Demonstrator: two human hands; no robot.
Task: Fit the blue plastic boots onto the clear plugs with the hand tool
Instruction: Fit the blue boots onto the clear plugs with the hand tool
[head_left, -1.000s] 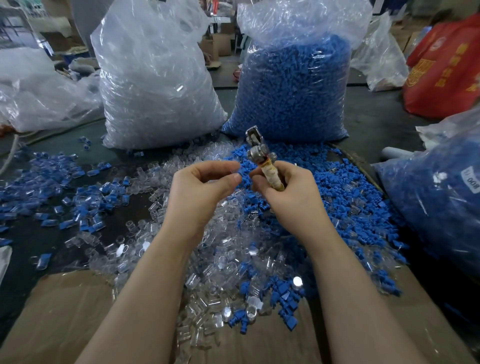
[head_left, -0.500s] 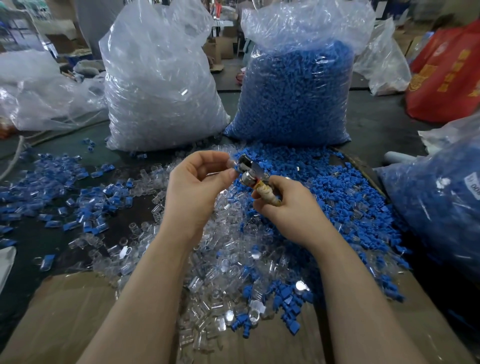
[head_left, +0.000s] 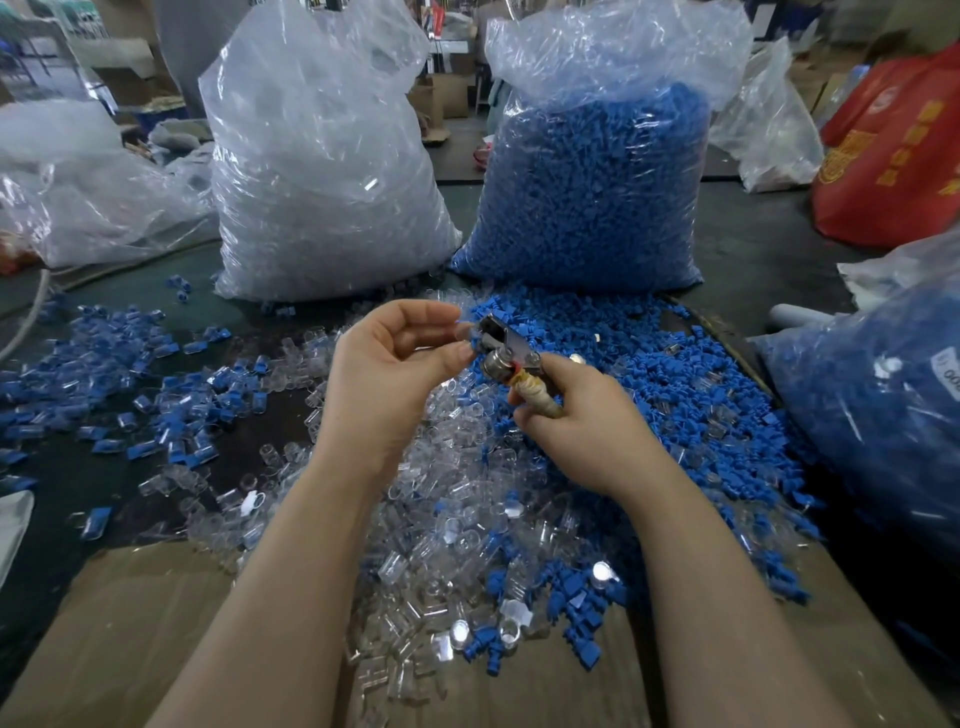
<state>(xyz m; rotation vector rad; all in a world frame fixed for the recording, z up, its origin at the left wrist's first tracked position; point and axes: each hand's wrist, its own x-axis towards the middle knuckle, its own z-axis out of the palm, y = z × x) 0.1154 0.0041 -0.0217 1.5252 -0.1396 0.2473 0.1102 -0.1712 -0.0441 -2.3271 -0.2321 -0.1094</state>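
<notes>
Single view, from a camera worn on the person's head. It looks forward and steeply down over both forearms, which enter from the bottom edge, with the left hand (head_left: 387, 374) and right hand (head_left: 587, 426) close, near frame centre. The table (head_left: 753, 270) fills the lower and middle field; two upright bags (head_left: 322, 171) stand farther off, with room clutter along the top edge. Wide-angle lens: edges bow outward.

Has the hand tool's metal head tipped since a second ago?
Yes. The hand tool has swung from upright, pointing at the blue bag, leftward toward the left hand.
</notes>
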